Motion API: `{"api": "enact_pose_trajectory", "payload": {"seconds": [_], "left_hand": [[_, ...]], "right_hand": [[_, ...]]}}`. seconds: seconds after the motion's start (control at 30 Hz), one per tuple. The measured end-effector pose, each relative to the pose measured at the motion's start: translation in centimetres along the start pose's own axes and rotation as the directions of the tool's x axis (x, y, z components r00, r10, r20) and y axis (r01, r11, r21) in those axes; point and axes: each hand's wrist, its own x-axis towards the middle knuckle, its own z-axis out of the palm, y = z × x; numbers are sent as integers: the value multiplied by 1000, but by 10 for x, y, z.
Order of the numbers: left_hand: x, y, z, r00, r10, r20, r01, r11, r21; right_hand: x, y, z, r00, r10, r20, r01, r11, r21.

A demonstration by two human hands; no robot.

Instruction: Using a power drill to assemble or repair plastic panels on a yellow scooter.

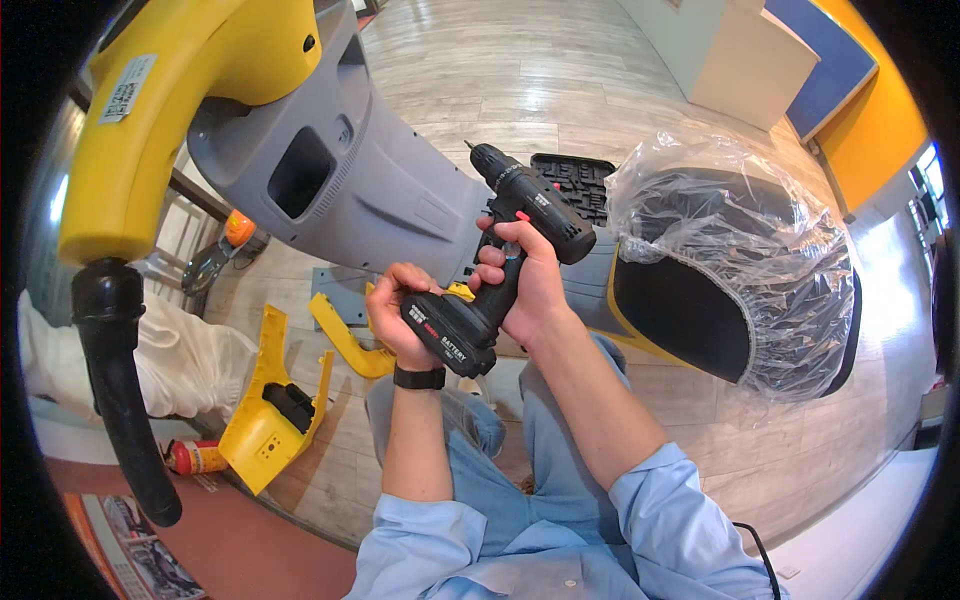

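Observation:
A black cordless drill [530, 205] is held up over my lap, its chuck and bit pointing away and to the left. My right hand [530, 285] wraps round its handle, a finger up near the red switch by the trigger. At the foot of the handle, my left hand [402, 320] is closed against the side of the battery pack [450, 335]. The palm side of that grip is hidden. Beyond the drill stands a large grey machine body [400, 190], with a yellow curved bar [165, 110] ending in a black grip [120, 370].
A plastic-wrapped black seat [740, 270] lies at the right. Behind the drill is an open black tool case [575, 185]. Yellow plastic parts [265, 430] and a yellow curved piece [345, 335] lie on the floor at the left, near a red fire extinguisher [195, 457].

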Motion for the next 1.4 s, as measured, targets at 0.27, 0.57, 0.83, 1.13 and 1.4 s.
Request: {"api": "enact_pose_trajectory", "payload": {"seconds": [0.27, 0.57, 0.83, 1.13, 1.4], "left_hand": [[1, 6, 3, 998, 7, 56, -6, 1000, -22], [13, 8, -10, 1000, 16, 5, -16, 999, -44], [27, 30, -47, 996, 51, -79, -64, 983, -170], [21, 14, -34, 976, -55, 212, 194, 665, -721], [15, 2, -33, 956, -280, -91, 217, 878, -426]], "right_hand": [[0, 2, 7, 1000, -9, -14, 8, 1000, -27], [-5, 3, 6, 1000, -25, 11, 26, 995, -96], [-11, -14, -5, 996, 59, 70, -57, 998, -20], [4, -16, -16, 996, 35, 77, -18, 977, -211], [31, -7, -41, 972, 150, 179, -169, 981, 96]]}}
